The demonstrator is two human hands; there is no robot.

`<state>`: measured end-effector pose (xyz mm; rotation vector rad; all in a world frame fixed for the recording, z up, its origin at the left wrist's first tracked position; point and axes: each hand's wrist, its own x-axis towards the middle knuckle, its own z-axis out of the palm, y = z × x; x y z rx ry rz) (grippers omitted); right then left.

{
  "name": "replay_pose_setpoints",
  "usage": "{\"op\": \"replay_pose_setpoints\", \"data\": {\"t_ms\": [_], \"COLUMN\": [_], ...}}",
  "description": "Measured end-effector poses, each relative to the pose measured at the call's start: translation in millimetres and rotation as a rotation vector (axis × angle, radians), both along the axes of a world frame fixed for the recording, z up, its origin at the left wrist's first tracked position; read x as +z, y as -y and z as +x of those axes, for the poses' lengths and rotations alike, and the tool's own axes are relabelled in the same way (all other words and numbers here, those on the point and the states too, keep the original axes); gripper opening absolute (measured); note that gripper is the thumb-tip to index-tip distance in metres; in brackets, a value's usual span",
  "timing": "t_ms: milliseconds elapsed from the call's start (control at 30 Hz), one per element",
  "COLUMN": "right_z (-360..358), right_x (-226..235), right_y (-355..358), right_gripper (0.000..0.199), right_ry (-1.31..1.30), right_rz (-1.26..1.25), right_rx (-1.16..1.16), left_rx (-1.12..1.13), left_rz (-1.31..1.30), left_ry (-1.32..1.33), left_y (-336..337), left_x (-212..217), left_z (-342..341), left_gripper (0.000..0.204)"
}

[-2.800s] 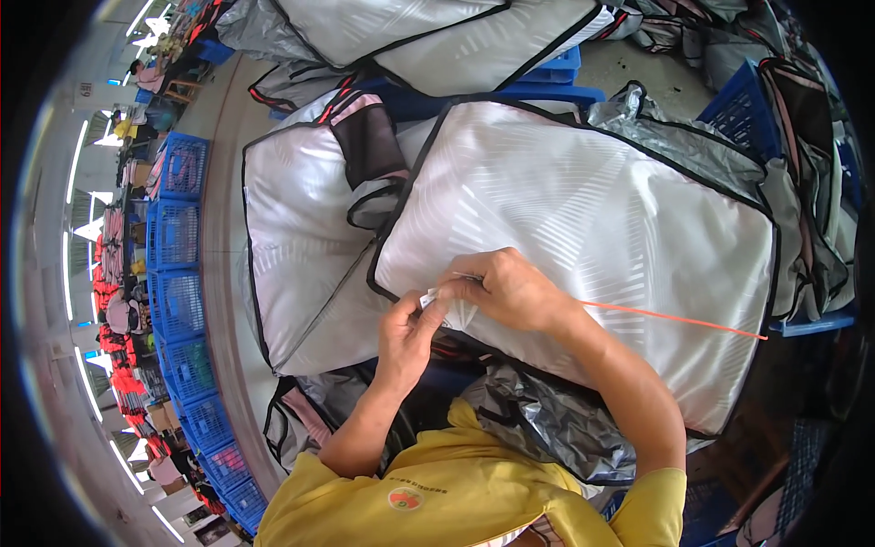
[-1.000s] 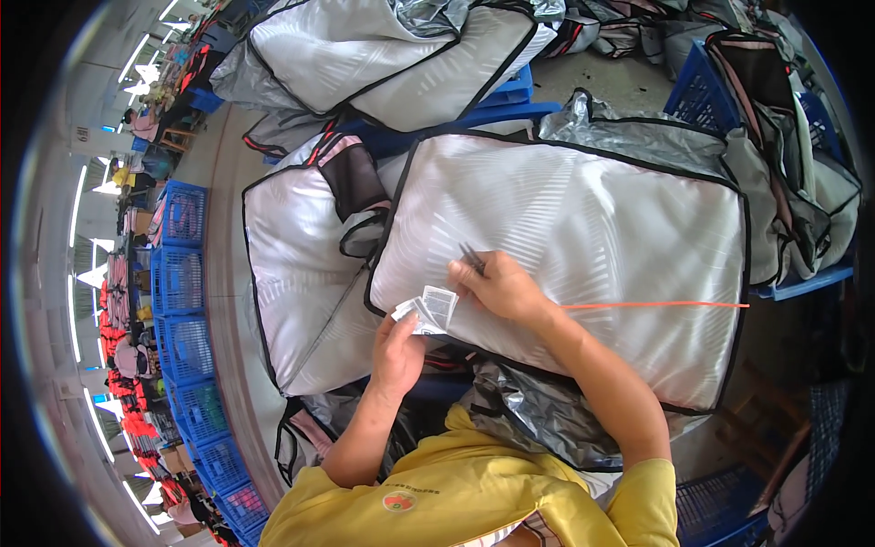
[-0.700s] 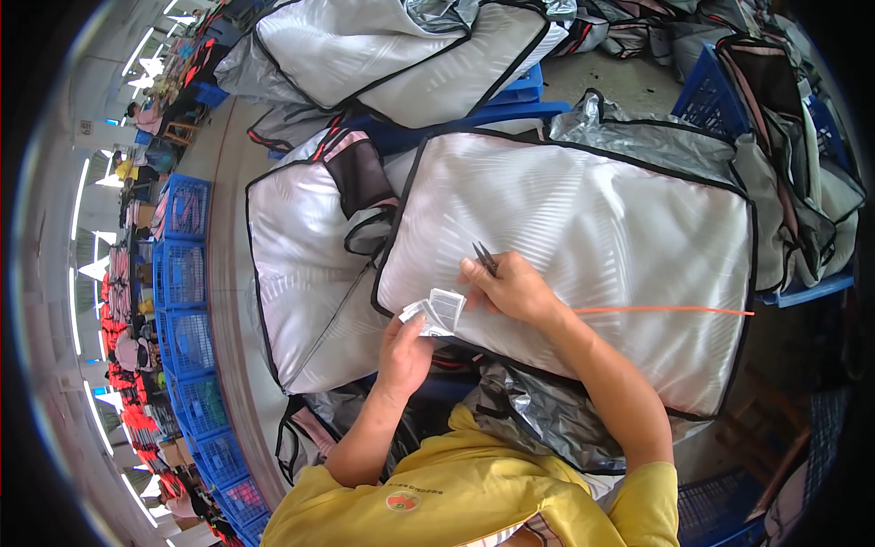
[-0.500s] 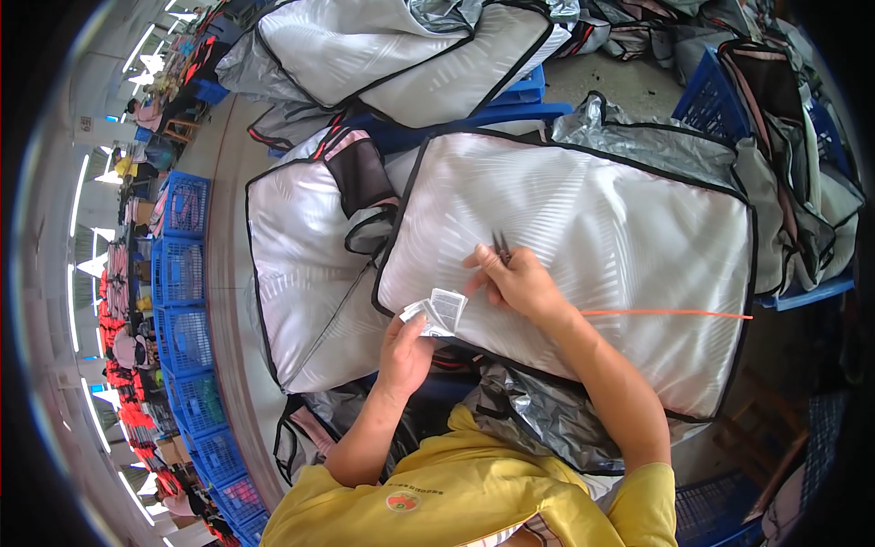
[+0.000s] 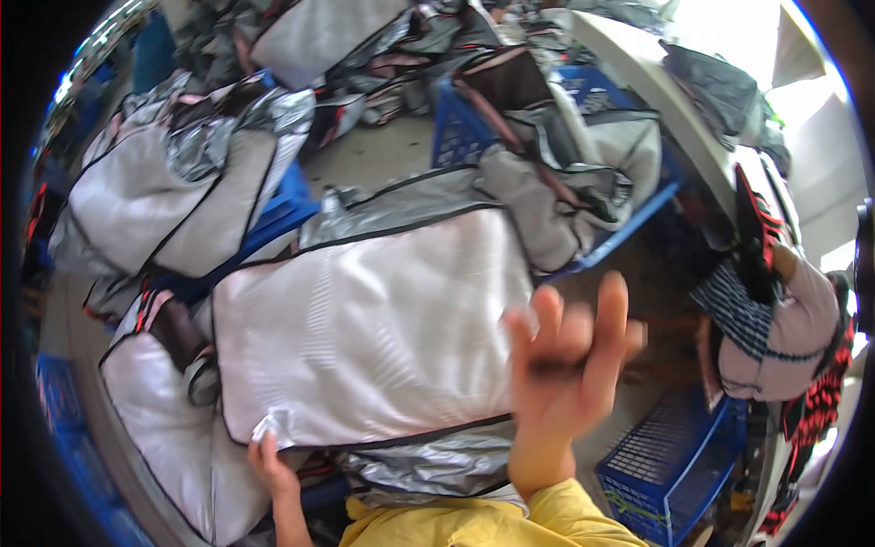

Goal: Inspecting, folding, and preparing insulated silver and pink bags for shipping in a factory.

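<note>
Small, folded white label (image 5: 273, 425), any print blurred, is pinched between the left hand's (image 5: 273, 467) fingers; whether the right hand's (image 5: 570, 365) fingers hold anything, I cannot tell.

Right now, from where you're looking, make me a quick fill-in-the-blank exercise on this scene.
The person's ____ hand pinches a white label. The blurred right hand has a ____ sleeve below it. The large pale panel in the middle is edged in ____. The crate at lower right is ____.

Missing words: left; yellow; black; blue.
</note>
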<state>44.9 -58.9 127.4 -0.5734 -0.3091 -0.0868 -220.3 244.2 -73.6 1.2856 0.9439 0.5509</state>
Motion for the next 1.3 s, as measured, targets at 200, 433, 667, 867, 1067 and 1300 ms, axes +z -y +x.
{"op": "replay_pose_setpoints", "data": {"t_ms": [200, 433, 667, 867, 1067, 1300], "right_z": [-84.6, -123.8, -64.2, 39.8, 27.5, 11.4], "right_x": [69.6, 132.4, 84.9, -24.7, -117.9, -133.0], "right_y": [-17.2, -16.1, 28.3, 104.5, 122.0, 117.0], "right_gripper": [0.042, 0.052, 0.071, 0.039, 0.037, 0.041], "right_ry": [0.219, -0.307, -0.502, -0.329, -0.417, -0.489], "right_rz": [0.380, 0.844, 0.199, -0.739, -1.700, -2.184], "right_rx": [0.170, 0.343, 0.816, -0.498, -0.595, -0.333], "left_rx": [-0.109, 0.034, -0.035, -0.411, -1.210, -2.020], "left_rz": [-0.040, -0.059, 0.044, 0.072, 0.569, -0.554], "left_ry": [0.073, 0.085, -0.093, -0.522, -0.558, 1.023], "left_y": [-1.9, -10.5, -12.3, -31.3, 0.1, 158.1], "left_x": [-1.0, -29.7, -22.8, 30.5, 208.7, 253.9], "left_z": [13.1, -5.0, -7.7, -2.2, 100.2, 208.8], "left_gripper": [0.036, 0.032, 0.030, 0.042, 0.051, 0.094]}}
